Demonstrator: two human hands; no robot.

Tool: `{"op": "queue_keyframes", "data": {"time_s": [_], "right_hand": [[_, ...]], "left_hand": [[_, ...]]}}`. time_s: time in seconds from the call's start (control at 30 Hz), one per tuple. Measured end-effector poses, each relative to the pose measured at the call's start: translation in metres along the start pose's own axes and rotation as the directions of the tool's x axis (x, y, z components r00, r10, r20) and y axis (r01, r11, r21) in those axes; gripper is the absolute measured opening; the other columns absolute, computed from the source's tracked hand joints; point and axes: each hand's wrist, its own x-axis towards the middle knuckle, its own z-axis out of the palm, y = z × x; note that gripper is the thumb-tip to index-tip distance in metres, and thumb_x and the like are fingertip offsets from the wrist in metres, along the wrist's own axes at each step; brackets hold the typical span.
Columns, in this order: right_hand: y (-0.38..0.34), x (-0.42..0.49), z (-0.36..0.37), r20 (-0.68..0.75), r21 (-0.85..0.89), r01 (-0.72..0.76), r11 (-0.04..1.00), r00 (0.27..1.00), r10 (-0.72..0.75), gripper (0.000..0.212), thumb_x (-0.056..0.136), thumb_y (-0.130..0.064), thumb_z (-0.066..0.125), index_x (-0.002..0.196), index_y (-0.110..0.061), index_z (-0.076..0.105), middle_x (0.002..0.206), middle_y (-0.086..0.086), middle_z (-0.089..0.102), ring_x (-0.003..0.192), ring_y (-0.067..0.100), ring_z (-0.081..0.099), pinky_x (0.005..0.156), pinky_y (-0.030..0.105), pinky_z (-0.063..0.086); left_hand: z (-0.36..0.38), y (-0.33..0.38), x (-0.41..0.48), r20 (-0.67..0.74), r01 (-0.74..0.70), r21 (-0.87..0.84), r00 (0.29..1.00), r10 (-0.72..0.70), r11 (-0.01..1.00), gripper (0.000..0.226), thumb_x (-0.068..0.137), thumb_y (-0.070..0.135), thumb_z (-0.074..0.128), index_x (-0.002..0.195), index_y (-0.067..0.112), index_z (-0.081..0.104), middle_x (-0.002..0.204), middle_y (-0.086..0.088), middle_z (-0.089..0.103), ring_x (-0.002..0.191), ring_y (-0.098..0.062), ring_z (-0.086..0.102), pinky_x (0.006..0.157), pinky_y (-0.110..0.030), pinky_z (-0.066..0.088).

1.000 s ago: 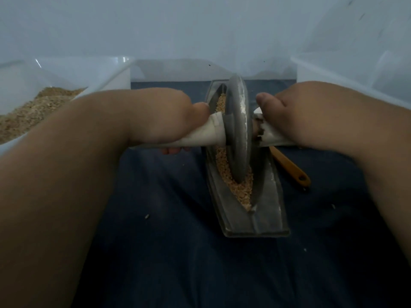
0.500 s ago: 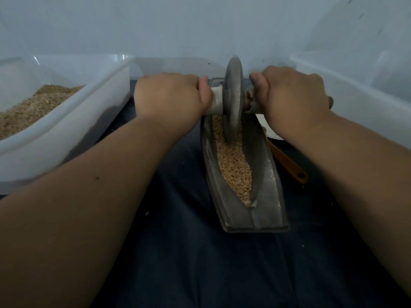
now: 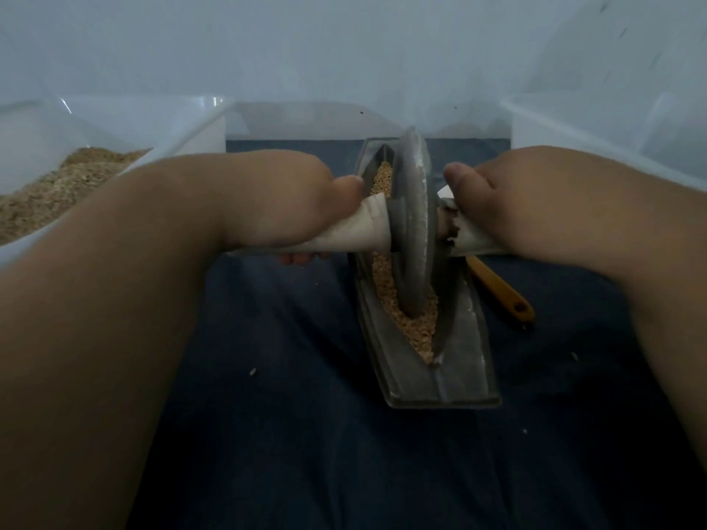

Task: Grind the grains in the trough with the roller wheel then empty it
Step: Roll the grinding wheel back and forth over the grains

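Note:
A long grey metal trough (image 3: 465, 361) lies lengthwise on the dark blue cloth, holding tan grains (image 3: 415, 330). A grey roller wheel (image 3: 413, 223) stands upright in the trough near its middle, its lower rim down in the grains. My left hand (image 3: 283, 200) grips the pale left handle of the wheel's axle. My right hand (image 3: 509, 200) grips the right handle. Both thumbs lie on top, close to the disc.
A clear plastic bin (image 3: 183, 135) with tan ground grain (image 3: 57, 185) stands at the left. Another clear bin (image 3: 597, 120) stands at the right. A yellow-handled tool (image 3: 505, 296) lies right of the trough. Stray grains dot the cloth (image 3: 306, 434).
The wheel has rolled back toward me from the trough's far end to its middle, with both hands still gripping the handles. My arms have drawn in closer.

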Motion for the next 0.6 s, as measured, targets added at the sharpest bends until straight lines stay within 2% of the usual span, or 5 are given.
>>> {"op": "queue_keyframes", "data": {"time_s": [0.1,0.17,0.27,0.47,0.6], "right_hand": [[0.001,0.001,0.0,-0.047,0.033,0.037,0.999,0.998,-0.036,0.043,0.104,-0.03,0.031,0.066,-0.037,0.013,0.055,0.004,0.04,0.051,0.026,0.045,0.057,0.046,0.049],[-0.001,0.001,0.003,-0.155,-0.009,0.053,0.999,0.986,-0.054,0.038,0.105,-0.028,0.031,0.069,-0.036,0.022,0.053,0.005,0.039,0.049,0.027,0.045,0.055,0.046,0.05],[0.0,0.011,0.015,-0.292,-0.155,0.029,0.987,0.954,-0.074,0.047,0.105,-0.043,0.019,0.067,-0.021,0.037,0.053,-0.001,0.04,0.047,0.02,0.039,0.05,0.03,0.033],[0.004,0.032,0.031,-0.379,-0.119,-0.035,0.992,0.925,-0.013,0.048,0.103,-0.048,0.02,0.103,-0.014,0.053,0.082,0.002,0.052,0.069,0.026,0.044,0.082,0.041,0.029],[0.007,0.028,0.029,-0.308,-0.148,-0.004,0.989,0.95,-0.042,0.047,0.104,-0.047,0.015,0.081,-0.019,0.045,0.082,0.001,0.048,0.071,0.026,0.043,0.074,0.039,0.027]], "left_hand": [[0.009,0.003,0.005,-0.136,0.05,0.0,0.989,-0.049,0.999,0.064,0.1,0.049,0.025,0.06,0.013,0.059,0.044,-0.002,0.06,0.035,-0.011,0.053,0.052,-0.025,0.034],[0.011,0.002,0.007,-0.219,0.099,0.001,0.971,-0.096,0.995,0.053,0.1,0.048,0.032,0.069,0.012,0.056,0.041,0.001,0.051,0.032,-0.009,0.048,0.045,-0.027,0.039],[0.019,-0.005,0.022,-0.336,0.053,0.075,0.942,-0.025,0.996,0.026,0.099,0.032,0.04,0.111,0.012,0.05,0.06,0.0,0.041,0.061,-0.025,0.049,0.065,-0.036,0.046],[0.038,0.0,0.034,-0.691,0.109,0.358,0.699,0.185,0.927,0.039,0.1,0.039,0.024,0.071,0.02,0.041,0.062,0.002,0.038,0.06,-0.022,0.036,0.064,-0.035,0.025],[0.035,-0.003,0.034,-0.651,0.103,0.386,0.734,0.192,0.917,0.044,0.099,0.042,0.024,0.063,0.018,0.034,0.061,0.003,0.039,0.055,-0.022,0.036,0.062,-0.034,0.026]]}}
